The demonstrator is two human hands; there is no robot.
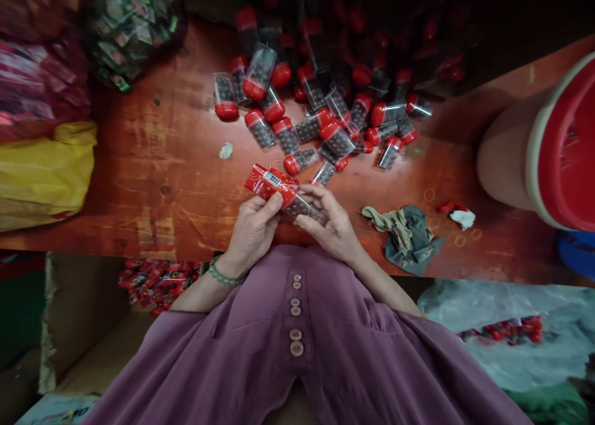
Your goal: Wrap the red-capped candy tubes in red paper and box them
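Hands (253,230) (328,223) together around tube (302,207)

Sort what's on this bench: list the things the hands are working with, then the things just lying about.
In hand:
left hand and right hand together holding a red-capped tube with a red label sleeve
heap of red-capped tubes just beyond the hands

Lying about:
rag
rubber bands
yellow bag
big red-lidded tub
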